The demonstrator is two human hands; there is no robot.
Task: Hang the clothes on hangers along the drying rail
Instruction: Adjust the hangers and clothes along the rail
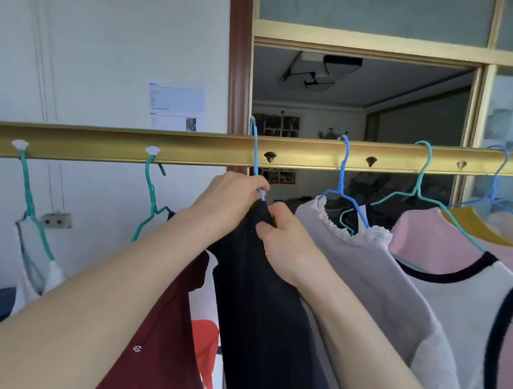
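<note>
A: Both hands meet just under the gold drying rail (186, 144), at the neck of a blue hanger (255, 152) whose hook rises in front of the rail, beside one of the rail's keyhole slots.

B: And the grips?

A: The left hand (231, 193) is curled closed around the hanger's stem where it meets the cloth. The right hand (282, 238), touching it from below the rail, pinches the top fold of a dark navy garment (256, 314) between thumb and fingers. The garment drops straight down from that point.

B: What hangs either side along the rail?

A: Toward the rail's left end, a teal hanger (152, 197) hooked through a slot carries a maroon top (155, 335), partly behind the left forearm; farther left, another teal hanger (28, 193) holds a white strappy piece (32, 277). Toward the right end, a second blue hanger (342, 174) carries a grey top with a frilled collar (373, 265), then a pale teal hanger (422, 178) holds a pink garment (426, 235) with a white dark-trimmed vest (471, 295) in front of it. At the far end, a yellow piece (473, 226) hangs.
</note>
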